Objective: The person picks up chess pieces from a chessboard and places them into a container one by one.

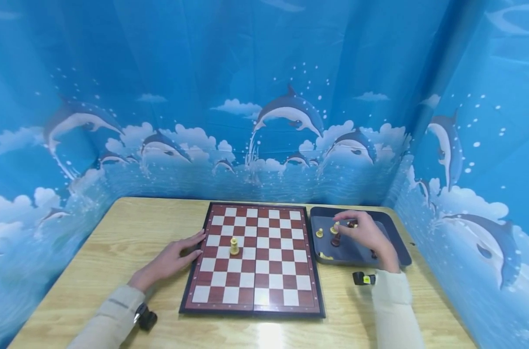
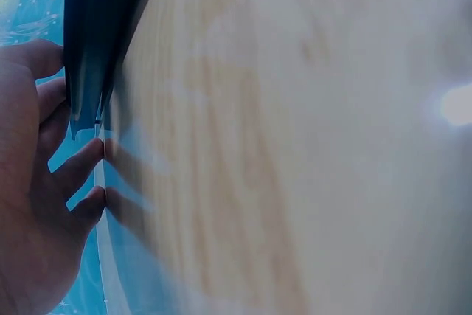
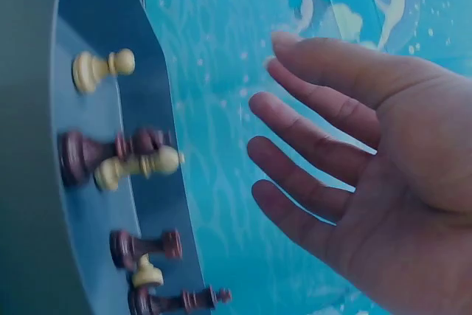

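Note:
My left hand [image 1: 172, 261] rests at the left edge of a folding chessboard [image 1: 268, 252], fingertips against its dark frame. In the left wrist view, those fingers [image 2: 88, 156] are spread along the tabletop beside the board's side. A single cream rook [image 1: 234, 247] stands on the board's left half. Over the grey tray [image 1: 404, 252], my right hand [image 1: 364, 235] hovers with bent, parted fingers and nothing between them. In the right wrist view, a cream pawn [image 3: 88, 71], a dark knight [image 3: 81, 158], a cream bishop [image 3: 110, 173] and a dark rook [image 3: 133, 247] stand below the hand [image 3: 369, 153].
The wooden table [image 1: 133, 232] extends left of the board. A cream piece [image 1: 325, 256] lies on its side in the tray's front left corner. Behind and to the right hangs a blue curtain [image 1: 194, 97] printed with dolphins. Both wrists wear dark straps with small devices.

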{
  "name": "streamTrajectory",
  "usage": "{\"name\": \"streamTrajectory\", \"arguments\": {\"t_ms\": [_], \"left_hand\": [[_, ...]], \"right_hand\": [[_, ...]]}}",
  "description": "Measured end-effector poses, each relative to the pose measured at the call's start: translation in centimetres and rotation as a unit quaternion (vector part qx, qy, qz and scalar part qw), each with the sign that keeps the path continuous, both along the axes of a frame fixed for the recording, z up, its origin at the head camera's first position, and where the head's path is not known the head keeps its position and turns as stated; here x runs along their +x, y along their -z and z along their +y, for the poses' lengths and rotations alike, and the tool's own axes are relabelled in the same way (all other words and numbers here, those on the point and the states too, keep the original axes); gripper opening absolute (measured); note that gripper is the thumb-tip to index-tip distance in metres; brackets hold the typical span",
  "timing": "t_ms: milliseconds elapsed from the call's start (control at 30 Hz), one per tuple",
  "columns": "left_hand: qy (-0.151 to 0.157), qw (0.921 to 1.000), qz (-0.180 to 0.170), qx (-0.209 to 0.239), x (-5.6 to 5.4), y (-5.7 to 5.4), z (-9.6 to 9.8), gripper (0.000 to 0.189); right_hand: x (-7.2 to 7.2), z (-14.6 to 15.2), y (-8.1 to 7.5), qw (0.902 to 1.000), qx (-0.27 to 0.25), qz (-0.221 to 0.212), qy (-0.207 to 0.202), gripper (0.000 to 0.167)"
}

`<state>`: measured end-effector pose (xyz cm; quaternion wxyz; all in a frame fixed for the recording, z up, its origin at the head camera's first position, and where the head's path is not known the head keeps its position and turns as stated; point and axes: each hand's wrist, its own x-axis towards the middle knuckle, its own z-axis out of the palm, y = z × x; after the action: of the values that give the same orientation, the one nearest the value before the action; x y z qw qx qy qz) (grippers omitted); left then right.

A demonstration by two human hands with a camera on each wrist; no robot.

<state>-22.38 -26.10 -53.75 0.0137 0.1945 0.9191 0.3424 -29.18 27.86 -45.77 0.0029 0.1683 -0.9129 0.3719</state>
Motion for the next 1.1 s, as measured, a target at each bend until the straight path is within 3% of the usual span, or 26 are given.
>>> {"name": "streamTrajectory", "arguments": {"t_ms": [200,467,667,833,1100], "left_hand": [[-0.001,1.0000,-0.003,0.005,0.0,-0.2,-0.1,0.056],[0.002,1.0000,0.001,0.008,-0.1,-0.4,-0.2,0.056],[0.006,1.0000,0.006,0.005,-0.4,-0.1,-0.3,0.055],[0.007,0.9999,0.001,0.008,-0.5,0.0,-0.4,0.056],[0.007,0.9999,-0.006,0.006,-0.4,0.3,-0.3,0.057]], "right_hand": [[-0.2,-2.8,-0.3,0.9977,-0.032,0.000,-0.061,0.024],[0.3,-6.8,-1.0,0.9871,-0.090,-0.030,-0.129,0.023],[0.2,-10.1,0.0,0.9757,-0.103,-0.071,-0.180,0.026],[-0.4,-12.8,0.9,0.9685,-0.090,-0.076,-0.219,0.035],[-0.8,-16.2,2.0,0.9564,-0.093,-0.116,-0.251,0.046]]}}
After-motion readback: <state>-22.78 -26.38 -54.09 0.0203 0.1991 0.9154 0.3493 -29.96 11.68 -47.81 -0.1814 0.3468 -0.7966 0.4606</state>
